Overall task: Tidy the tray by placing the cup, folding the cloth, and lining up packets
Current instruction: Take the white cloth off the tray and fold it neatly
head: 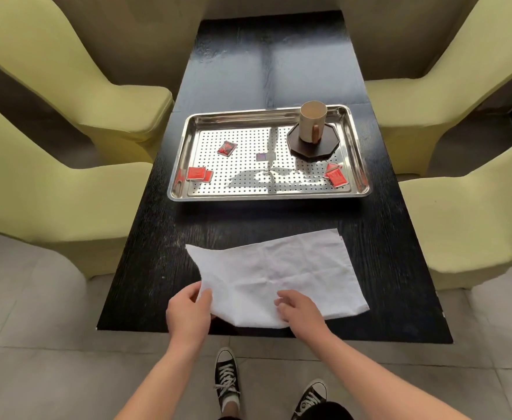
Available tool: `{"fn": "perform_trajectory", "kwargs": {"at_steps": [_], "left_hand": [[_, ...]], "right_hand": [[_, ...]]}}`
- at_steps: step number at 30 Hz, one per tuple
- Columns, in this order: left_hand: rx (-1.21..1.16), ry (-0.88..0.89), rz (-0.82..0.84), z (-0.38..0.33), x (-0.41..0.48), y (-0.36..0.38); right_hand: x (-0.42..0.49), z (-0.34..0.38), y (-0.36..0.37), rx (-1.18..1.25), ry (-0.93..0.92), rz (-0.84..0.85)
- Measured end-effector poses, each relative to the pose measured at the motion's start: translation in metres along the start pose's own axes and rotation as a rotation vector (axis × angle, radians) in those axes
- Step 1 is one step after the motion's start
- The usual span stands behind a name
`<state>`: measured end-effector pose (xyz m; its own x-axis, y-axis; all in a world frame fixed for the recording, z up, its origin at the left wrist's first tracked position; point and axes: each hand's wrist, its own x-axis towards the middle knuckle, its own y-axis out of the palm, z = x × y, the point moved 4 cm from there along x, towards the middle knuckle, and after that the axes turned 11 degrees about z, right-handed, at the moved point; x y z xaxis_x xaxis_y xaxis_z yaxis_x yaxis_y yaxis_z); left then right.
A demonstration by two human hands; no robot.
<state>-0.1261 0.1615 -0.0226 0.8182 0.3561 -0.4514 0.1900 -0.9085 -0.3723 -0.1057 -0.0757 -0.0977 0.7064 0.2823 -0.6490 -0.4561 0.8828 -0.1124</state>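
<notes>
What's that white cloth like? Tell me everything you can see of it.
The cloth is white, thin-looking fabric, roughly rectangular and faintly creased. It lies spread out, not yet folded, on the black table, askew to the table's edges and apart from the tray beyond it. The left hand pinches its left edge. The right hand lies on its near part with fingers curled, though whether it grips is unclear.

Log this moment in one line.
cloth: unfolded; left hand: pinches its edge; right hand: on cloth; cup: on coaster; packets: scattered in tray
</notes>
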Motion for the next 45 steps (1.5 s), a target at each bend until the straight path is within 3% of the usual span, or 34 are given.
{"fn": "perform_trajectory", "kwargs": {"at_steps": [4, 8, 10, 13, 16, 25, 34, 39, 45], "left_hand": [[0.153, 0.171, 0.047, -0.046, -0.009, 0.037], [0.307, 0.310, 0.143, -0.071, -0.016, 0.086], [0.385, 0.343, 0.223, -0.076, -0.019, 0.111], [0.439, 0.348, 0.266, -0.077, -0.020, 0.139], [0.429, 0.307, 0.320, -0.080, -0.018, 0.160], [0.377, 0.234, 0.421, -0.090, -0.022, 0.213], [0.489, 0.215, 0.505, -0.079, -0.037, 0.260], [0.551, 0.204, 0.578, -0.061, -0.035, 0.256], [1.029, 0.408, 0.526, -0.038, -0.019, 0.228]], "right_hand": [[0.005, 0.031, -0.019, 0.372, 0.034, -0.049], [0.016, 0.079, -0.031, 0.540, 0.050, 0.091], [0.022, 0.096, -0.040, 0.469, 0.021, 0.063], [0.035, 0.108, -0.065, 0.109, -0.058, -0.158], [0.037, 0.112, -0.086, -0.096, -0.072, -0.228], [0.036, 0.077, -0.148, -0.111, -0.001, -0.274], [0.027, 0.036, -0.183, -0.195, 0.082, -0.325], [0.023, 0.016, -0.192, -0.379, 0.141, -0.356], [0.004, 0.004, -0.179, -0.651, 0.077, -0.376]]}}
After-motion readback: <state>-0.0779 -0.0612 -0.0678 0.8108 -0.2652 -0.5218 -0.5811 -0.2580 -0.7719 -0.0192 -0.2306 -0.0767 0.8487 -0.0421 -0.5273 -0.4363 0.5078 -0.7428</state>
